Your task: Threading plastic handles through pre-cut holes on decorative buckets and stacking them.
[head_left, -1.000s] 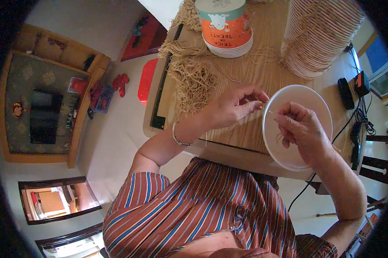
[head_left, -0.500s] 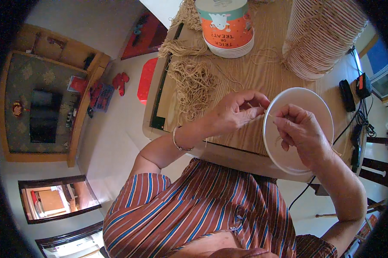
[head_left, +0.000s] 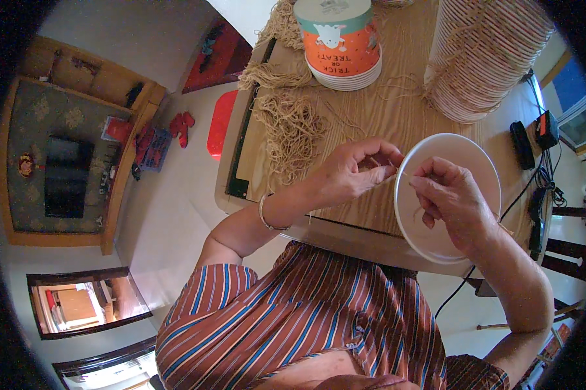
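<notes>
Left hand: the left hand (head_left: 361,170) is just outside the near-left rim of the bucket, fingers curled, thumb and forefinger drawn close together; whether this grip pinches anything cannot be told.
Right hand: the right hand (head_left: 450,194) reaches into the mouth of the bucket, its grip closed, thumb and forefinger pinching a thin twine strand (head_left: 407,174) at the rim.
White bucket: the white bucket (head_left: 476,162) is at the front edge of the table, its round mouth turned toward the person; whether it rests on the table or is propped up is hidden.
Loose end: a bit of pale twine hangs under the right hand, inside the bucket.
Twine heap: a tangled twine heap (head_left: 289,133) lies on the table beyond the left forearm, with more twine (head_left: 273,75) bunched farther back along the left edge.
Printed buckets: a short stack of printed buckets (head_left: 341,49) stands upside down, orange and teal with a white ghost figure.
Tall stack: a tall stack of nested buckets (head_left: 484,58) stands at the far right, twine strands draped over its rims.
Table: the wood-grain table (head_left: 371,107) carries the twine and both stacks.
Right side: a black adapter (head_left: 546,130) with cables (head_left: 553,190) sits near the right edge.
Wrist: a bangle (head_left: 264,214) circles the left wrist.
Clothing: a brown striped shirt (head_left: 306,305) covers the person.
Floor: a red stool (head_left: 221,127) stands left of the table.
</notes>
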`<state>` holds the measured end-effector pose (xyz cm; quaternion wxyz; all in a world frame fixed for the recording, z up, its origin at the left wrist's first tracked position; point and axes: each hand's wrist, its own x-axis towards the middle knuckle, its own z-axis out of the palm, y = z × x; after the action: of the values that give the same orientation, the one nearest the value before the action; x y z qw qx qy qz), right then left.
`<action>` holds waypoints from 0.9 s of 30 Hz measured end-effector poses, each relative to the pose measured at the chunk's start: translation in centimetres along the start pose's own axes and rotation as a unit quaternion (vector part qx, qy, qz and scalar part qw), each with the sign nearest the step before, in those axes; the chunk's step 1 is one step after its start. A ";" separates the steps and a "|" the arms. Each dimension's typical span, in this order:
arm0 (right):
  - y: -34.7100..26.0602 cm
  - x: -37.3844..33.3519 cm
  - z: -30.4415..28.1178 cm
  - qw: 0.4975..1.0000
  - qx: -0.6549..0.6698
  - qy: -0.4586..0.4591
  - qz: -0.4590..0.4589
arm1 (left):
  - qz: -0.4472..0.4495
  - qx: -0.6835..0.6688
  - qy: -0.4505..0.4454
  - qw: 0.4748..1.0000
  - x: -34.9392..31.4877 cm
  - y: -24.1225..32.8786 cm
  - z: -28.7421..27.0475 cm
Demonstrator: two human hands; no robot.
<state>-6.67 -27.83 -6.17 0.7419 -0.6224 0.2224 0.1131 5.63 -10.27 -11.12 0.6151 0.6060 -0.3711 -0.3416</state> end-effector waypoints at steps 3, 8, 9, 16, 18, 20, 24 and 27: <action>-0.2 0.1 0.2 1.000 -0.020 0.007 0.004 | 0.002 0.009 0.005 1.000 -0.1 0.0 -0.1; -0.1 0.3 0.3 0.999 -0.031 0.012 0.004 | -0.035 0.046 -0.003 0.998 -0.3 0.8 -0.1; -0.1 0.4 0.3 0.999 -0.031 0.012 0.004 | -0.035 0.046 -0.003 0.998 -0.3 0.7 -0.2; -0.3 0.6 0.4 1.000 -0.024 -0.016 -0.007 | 0.025 0.103 0.028 0.994 -0.4 -0.2 0.1; -0.3 0.6 0.5 1.000 -0.018 -0.018 -0.005 | 0.054 0.114 0.045 0.991 -0.4 -0.4 0.2; -0.5 0.7 0.8 1.000 -0.026 -0.012 -0.006 | 0.076 0.129 0.058 0.987 -0.4 -0.4 0.3; -0.5 0.7 1.0 1.000 -0.016 -0.007 -0.001 | 0.096 0.132 0.068 0.984 -0.4 -0.7 0.5; -0.5 0.7 1.1 1.000 -0.014 -0.007 -0.003 | 0.107 0.137 0.072 0.982 -0.3 -0.9 0.5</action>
<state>-5.62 -26.96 -5.93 0.7350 -0.6325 0.2136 0.1186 5.07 -10.33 -12.06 0.5848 0.6639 -0.4319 -0.1751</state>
